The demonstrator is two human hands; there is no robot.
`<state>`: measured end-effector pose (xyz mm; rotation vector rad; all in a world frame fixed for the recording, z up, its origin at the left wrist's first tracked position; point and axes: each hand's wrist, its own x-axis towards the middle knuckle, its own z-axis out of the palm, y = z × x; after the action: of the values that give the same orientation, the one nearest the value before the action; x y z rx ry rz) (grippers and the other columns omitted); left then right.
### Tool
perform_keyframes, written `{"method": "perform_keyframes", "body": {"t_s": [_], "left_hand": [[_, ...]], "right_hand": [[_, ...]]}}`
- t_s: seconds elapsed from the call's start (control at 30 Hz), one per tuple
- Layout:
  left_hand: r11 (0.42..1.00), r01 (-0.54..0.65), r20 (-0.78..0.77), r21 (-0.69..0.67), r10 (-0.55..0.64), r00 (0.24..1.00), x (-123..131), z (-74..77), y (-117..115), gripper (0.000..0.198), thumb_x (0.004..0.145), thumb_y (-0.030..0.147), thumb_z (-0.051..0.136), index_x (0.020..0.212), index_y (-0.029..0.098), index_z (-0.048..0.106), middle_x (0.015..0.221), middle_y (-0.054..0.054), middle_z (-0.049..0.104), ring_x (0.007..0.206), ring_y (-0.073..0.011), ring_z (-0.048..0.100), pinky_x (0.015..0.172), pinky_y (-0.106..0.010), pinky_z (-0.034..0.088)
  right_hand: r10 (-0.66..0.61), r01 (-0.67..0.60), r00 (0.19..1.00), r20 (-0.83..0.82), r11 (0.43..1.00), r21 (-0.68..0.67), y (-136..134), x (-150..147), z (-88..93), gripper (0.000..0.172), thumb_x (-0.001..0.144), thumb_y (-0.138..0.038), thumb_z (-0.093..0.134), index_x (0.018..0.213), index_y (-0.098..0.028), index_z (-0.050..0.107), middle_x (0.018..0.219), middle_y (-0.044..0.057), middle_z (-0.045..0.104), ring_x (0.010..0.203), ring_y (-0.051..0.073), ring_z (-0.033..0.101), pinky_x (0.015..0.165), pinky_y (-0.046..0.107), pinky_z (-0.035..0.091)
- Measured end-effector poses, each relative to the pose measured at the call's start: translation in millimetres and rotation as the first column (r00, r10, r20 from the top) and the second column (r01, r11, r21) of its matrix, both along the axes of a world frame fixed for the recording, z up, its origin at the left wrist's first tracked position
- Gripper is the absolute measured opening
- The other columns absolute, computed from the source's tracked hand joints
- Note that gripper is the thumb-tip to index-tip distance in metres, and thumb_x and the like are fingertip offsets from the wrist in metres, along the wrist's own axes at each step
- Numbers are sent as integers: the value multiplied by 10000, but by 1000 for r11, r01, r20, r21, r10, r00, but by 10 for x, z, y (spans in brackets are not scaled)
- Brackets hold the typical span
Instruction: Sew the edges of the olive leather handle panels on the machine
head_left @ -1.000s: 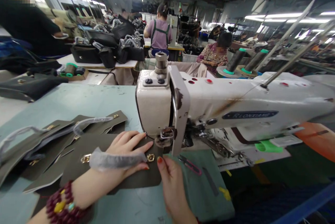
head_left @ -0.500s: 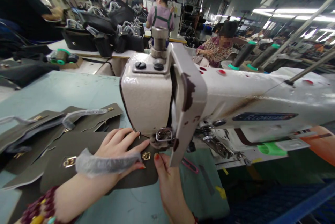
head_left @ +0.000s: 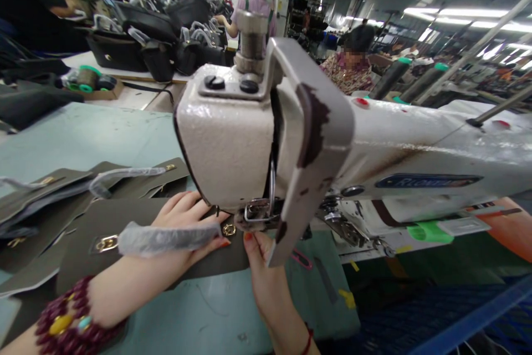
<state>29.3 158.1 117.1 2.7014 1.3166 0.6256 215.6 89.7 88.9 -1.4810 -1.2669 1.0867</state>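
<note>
A dark olive-grey bag panel [head_left: 137, 208] lies flat on the table, its right end under the white sewing machine head [head_left: 228, 150]. Gold ring fittings join a plastic-wrapped handle [head_left: 166, 238] to the panel. My left hand [head_left: 183, 216] passes beneath this handle, fingers stretched flat on the panel beside the presser foot area. At the panel's right edge, my right hand [head_left: 261, 255] has its thumb on top. Its other fingers are partly hidden by the machine's metal guard [head_left: 307, 178], and the edge seems pinched. The needle itself is hidden.
More olive-grey panels with wrapped handles [head_left: 124, 175] overlap at the left. Small pink-handled snips [head_left: 302, 258] lie right of my right hand. Black bags [head_left: 120, 53] and a box of thread spools [head_left: 89, 81] stand behind. Several people sit or stand farther back.
The bag panel and both hands have shifted slightly away from me, so the near gold ring sits closer to the presser foot. The camera view has tilted and moved a little.
</note>
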Motion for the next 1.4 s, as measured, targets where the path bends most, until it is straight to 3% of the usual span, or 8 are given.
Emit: {"method": "perform_keyframes", "body": {"t_s": [0.1,0.33,0.53,0.63,0.83,1.07,1.4], "left_hand": [[998,46,-126,47,-40,991,55,149,-11,385,850,558,508,1063,298,696,997,-62,700,968,-324,584,827,-449,459],[992,96,-136,80,-84,987,88,297,-31,530,929,563,263,995,283,708,818,-66,689,780,-275,566,712,-405,449],[995,98,-193,-28,-102,976,45,247,-27,435,908,557,385,972,279,713,798,-50,693,749,-256,581,731,-406,442],[995,64,-197,-77,-78,977,42,251,-15,412,870,569,472,973,252,715,782,-45,698,737,-245,592,742,-398,449],[988,48,-114,-144,-65,991,67,326,-26,541,908,597,323,965,229,715,877,-74,727,829,-262,633,796,-423,471],[990,18,-60,-139,-27,998,-9,174,-31,493,860,632,422,992,260,716,990,-83,726,978,-294,603,925,-481,422],[988,32,-168,-150,-58,984,5,179,5,480,871,607,432,1057,246,688,911,-67,709,890,-263,604,860,-429,418]], "right_hand": [[23,-23,999,23,1000,3,-38,22,17,477,960,-481,387,727,-145,633,657,19,559,755,170,563,642,212,424],[43,-42,997,-63,999,14,-46,26,52,483,946,-529,407,814,-152,678,731,45,642,780,185,619,667,221,475],[104,-142,931,-351,986,-85,-201,33,-66,425,933,-522,468,999,-158,678,791,72,719,643,174,688,605,233,522],[114,-159,915,-387,984,-86,-301,86,-134,369,913,-480,541,974,-147,689,852,99,740,727,185,712,631,223,518],[91,-172,832,-547,980,-99,-355,155,-175,426,971,-465,426,954,-124,682,956,143,738,794,179,717,642,218,514],[83,-110,910,-405,993,-44,-284,95,-92,383,928,-464,516,878,-125,686,759,88,740,703,156,706,586,178,503],[23,-49,935,-353,997,-66,-196,-33,-216,429,913,-475,529,746,-117,695,708,101,744,608,159,708,538,178,505]]}}
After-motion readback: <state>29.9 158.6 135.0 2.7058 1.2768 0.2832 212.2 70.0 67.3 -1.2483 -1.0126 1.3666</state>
